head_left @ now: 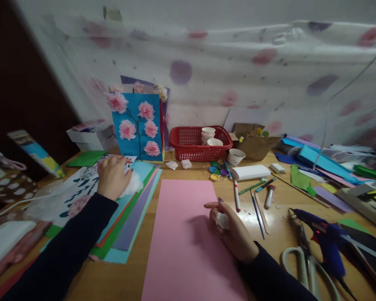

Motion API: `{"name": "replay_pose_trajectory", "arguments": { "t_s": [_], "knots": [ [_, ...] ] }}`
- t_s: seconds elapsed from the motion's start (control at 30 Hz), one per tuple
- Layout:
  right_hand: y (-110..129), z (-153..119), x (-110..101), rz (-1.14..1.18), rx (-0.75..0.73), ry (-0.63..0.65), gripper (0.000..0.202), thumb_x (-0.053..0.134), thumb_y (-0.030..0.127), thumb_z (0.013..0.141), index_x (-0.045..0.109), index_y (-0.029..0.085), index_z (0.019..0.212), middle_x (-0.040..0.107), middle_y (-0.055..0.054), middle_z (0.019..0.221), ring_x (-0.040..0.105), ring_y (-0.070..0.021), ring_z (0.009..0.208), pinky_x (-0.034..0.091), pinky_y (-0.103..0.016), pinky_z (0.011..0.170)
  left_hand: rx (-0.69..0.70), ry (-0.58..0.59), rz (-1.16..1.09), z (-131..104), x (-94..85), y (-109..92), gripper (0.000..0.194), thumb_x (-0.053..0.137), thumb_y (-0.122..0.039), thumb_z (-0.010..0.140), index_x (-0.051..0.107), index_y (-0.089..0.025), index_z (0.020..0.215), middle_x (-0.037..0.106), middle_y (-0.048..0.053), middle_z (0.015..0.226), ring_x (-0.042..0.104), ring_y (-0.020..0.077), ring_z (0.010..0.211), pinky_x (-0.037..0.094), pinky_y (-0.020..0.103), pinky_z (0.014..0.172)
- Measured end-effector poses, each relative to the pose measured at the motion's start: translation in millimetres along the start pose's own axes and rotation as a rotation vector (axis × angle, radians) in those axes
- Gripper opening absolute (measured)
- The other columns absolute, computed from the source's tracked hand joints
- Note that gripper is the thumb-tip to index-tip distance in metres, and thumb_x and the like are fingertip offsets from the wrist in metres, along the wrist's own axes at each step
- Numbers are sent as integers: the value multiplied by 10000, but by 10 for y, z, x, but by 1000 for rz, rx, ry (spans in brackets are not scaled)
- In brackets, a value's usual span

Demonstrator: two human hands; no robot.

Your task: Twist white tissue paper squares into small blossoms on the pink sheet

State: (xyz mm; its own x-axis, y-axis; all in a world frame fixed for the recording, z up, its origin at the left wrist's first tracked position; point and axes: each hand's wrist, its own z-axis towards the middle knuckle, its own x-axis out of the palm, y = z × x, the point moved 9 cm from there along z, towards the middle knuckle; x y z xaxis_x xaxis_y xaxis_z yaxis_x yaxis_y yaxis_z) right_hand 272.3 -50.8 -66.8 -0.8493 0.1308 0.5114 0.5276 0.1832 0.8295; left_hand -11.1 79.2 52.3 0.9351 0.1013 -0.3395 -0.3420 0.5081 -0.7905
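Pink card lies flat on the table in front of me. Over its right side is my right hand, with a small white wad held in its curled fingers and the index finger pointing left. My left hand reaches to the left, its bent fingers closed at a white fluffy wad that looks like cotton. Beneath that wad is a stack of coloured sheets. Two small white folded pieces sit beyond the pink card.
A blue panel with pink paper flowers stands at the back. Right of it are a red basket with paper cups, and a white box. Pens and brushes, scissors and a glue gun lie on the right.
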Motion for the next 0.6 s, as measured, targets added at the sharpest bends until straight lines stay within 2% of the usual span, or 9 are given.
{"name": "replay_pose_trajectory", "arguments": {
  "t_s": [0.03,0.1,0.17,0.23,0.27,0.33,0.43,0.53,0.6],
  "knots": [
    [-37,2,19,100,76,13,345,586,450,803,636,113,861,539,23,533,437,-73,407,319,-189,397,85,-4,116,-71,113,-164,108,628,-134,732,620,-241,747,620,-14,849,532,222,1015,392,343,924],
    [-87,-15,67,257,210,30,368,593,437,797,622,96,930,656,-75,744,617,-142,630,463,-233,550,185,107,198,-261,550,-468,89,560,-194,810,634,-244,815,642,0,889,564,221,941,399,382,901],
    [-78,-35,130,358,260,64,396,581,442,806,602,85,976,668,-147,927,645,-201,857,493,-302,752,249,273,160,-486,1065,-741,33,627,-229,778,657,-237,789,678,-16,830,606,187,844,439,329,838],
    [-40,-47,203,410,247,127,405,554,471,821,594,98,975,659,-139,932,635,-203,858,483,-329,800,342,461,150,-726,1540,-959,34,653,-234,769,673,-220,793,693,2,823,602,190,866,382,375,931],
    [-27,-52,230,423,235,152,399,544,482,826,595,109,959,654,-115,891,629,-187,800,489,-321,774,373,495,148,-811,1688,-1021,61,668,-262,762,673,-208,792,697,16,827,594,198,881,355,397,958],
    [-24,-56,255,439,219,175,387,533,493,830,599,126,932,628,-65,804,598,-155,693,495,-285,685,415,529,161,-927,1881,-1053,128,676,-303,757,672,-201,834,694,30,868,575,206,921,264,448,1034],
    [-57,-50,231,472,231,140,376,540,506,819,605,139,868,572,-25,709,557,-140,643,466,-234,569,429,584,156,-1019,2015,-971,123,679,-300,751,666,-214,837,683,25,927,558,204,959,169,485,1077],
    [-90,-45,207,484,262,112,379,539,511,815,599,137,818,538,-18,681,538,-138,644,456,-230,576,353,603,88,-1020,2044,-861,13,668,-212,751,657,-215,748,680,9,946,561,184,957,211,459,1058],
    [-90,-43,210,474,266,125,385,544,510,812,595,130,837,545,-24,708,540,-134,657,464,-239,620,299,594,30,-1000,2045,-823,70,676,-175,738,643,-204,683,687,8,906,571,181,934,267,433,1019]
  ]
}}
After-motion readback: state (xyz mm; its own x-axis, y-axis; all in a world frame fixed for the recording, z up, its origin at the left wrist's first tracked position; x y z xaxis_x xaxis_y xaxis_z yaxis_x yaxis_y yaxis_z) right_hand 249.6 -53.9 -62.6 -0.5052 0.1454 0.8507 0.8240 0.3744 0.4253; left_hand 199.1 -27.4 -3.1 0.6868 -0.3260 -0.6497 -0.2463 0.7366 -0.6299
